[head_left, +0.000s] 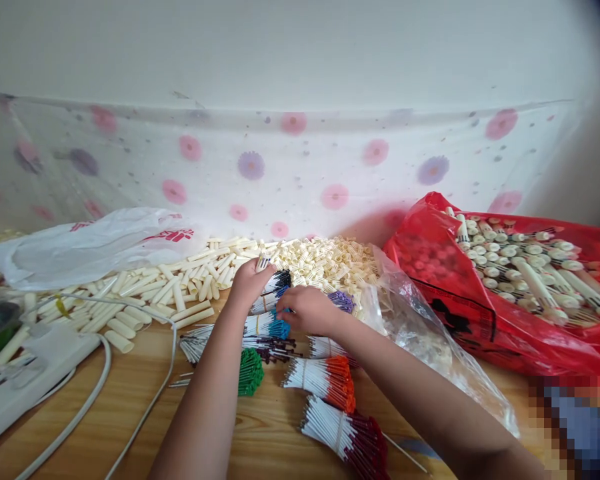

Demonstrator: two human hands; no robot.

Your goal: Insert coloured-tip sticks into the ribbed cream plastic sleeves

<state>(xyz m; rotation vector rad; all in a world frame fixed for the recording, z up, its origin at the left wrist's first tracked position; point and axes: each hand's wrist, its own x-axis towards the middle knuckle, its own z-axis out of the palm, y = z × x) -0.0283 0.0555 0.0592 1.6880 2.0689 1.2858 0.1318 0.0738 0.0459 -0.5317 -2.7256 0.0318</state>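
My left hand (250, 285) is closed around a small cream plastic piece with dark slots (263, 264), held upright near the pile of like pieces (325, 261). My right hand (307, 309) is just to the right, fingers bent together over the pen refill bundles; what its fingertips hold, if anything, is too small to make out. Beneath and beside the hands lie banded bundles of white pen refills with coloured tips: black (281, 280), light blue (279, 325), purple (342, 301), green (251, 371), orange (337, 380) and dark red (363, 437). My arms partly cover several bundles.
Cream pen barrels (180, 293) are heaped at left, under a white plastic bag (90, 243). A white power strip (45, 363) and cables lie at front left. On the right, a red bag (430, 280) holds several thick pens (535, 280), beside a clear bag (420, 327).
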